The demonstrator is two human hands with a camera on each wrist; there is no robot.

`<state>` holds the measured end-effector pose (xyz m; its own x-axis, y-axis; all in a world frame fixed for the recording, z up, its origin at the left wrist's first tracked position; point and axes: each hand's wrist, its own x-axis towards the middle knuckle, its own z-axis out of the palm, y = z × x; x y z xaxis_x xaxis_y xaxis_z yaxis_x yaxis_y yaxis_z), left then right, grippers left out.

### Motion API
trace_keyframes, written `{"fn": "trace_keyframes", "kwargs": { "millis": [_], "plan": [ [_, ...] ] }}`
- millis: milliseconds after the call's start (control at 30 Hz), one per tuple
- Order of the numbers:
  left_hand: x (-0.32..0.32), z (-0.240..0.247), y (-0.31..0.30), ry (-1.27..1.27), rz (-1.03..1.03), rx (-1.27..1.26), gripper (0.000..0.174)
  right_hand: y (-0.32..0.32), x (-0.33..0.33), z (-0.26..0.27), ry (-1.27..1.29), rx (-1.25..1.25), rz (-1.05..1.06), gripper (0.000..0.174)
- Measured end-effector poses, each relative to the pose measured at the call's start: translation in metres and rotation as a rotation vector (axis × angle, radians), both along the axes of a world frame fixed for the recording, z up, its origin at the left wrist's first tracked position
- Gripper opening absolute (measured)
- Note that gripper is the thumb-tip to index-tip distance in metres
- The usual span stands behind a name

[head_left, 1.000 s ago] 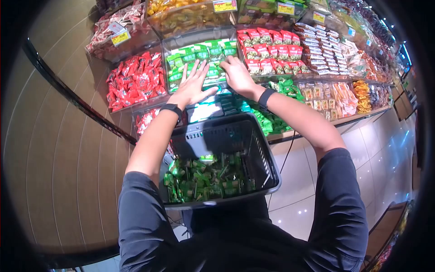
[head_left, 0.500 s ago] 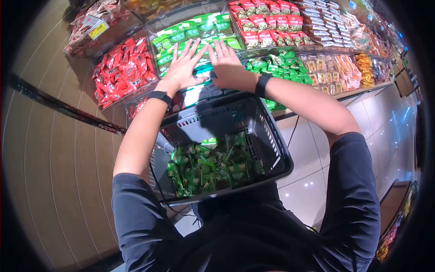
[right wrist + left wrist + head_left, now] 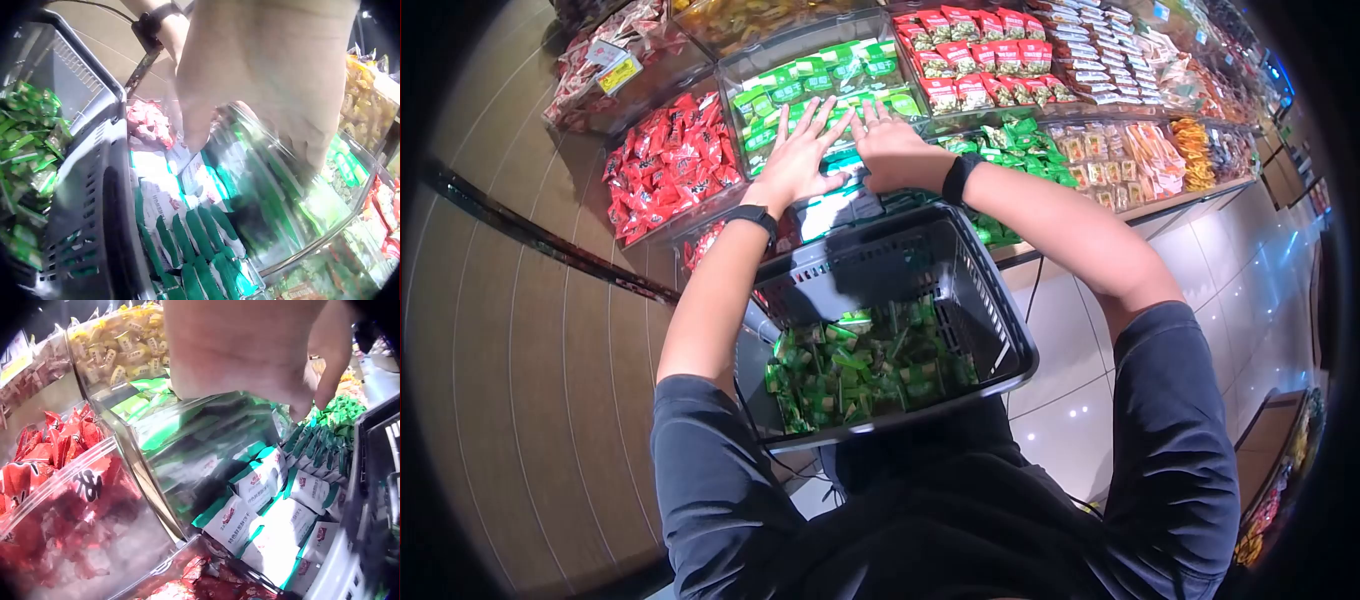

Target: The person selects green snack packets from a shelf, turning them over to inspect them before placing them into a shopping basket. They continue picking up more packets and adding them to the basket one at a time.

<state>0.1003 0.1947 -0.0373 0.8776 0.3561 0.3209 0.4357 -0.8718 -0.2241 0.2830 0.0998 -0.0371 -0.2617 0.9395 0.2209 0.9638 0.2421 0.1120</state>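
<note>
In the head view my left hand lies with fingers spread over the near edge of a clear bin of bright green packets. My right hand is beside it, its fingers extended over the same packets, near the left hand's fingertips. Both wrist views show the backs and sides of the hands, with fingertips partly hidden. Below the bin's clear front wall, white and teal packets stand in rows. A dark basket in front of my body holds many green wrapped pieces.
Red packets fill a bin to the left. Red-and-white packets lie in the bin to the right, with darker green packets lower down. Yellow sweets lie behind. A tiled floor shows right of the basket.
My right hand, bent at the bin's right side a second ago, has come left beside the left hand with its fingers straightened. The left hand stays spread on the packets. The view has shifted.
</note>
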Motion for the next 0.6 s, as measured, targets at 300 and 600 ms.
{"fn": "trace_keyframes", "kwargs": {
  "millis": [300,600],
  "plan": [
    [-0.002,0.013,-0.009,-0.019,-0.023,-0.105,0.103,0.018,0.03,0.03,0.573,-0.225,0.03,0.075],
    [-0.01,0.028,-0.014,-0.137,-0.017,-0.133,0.102,0.016,0.039,0.049,0.576,0.033,0.096,0.057]
  ]
}}
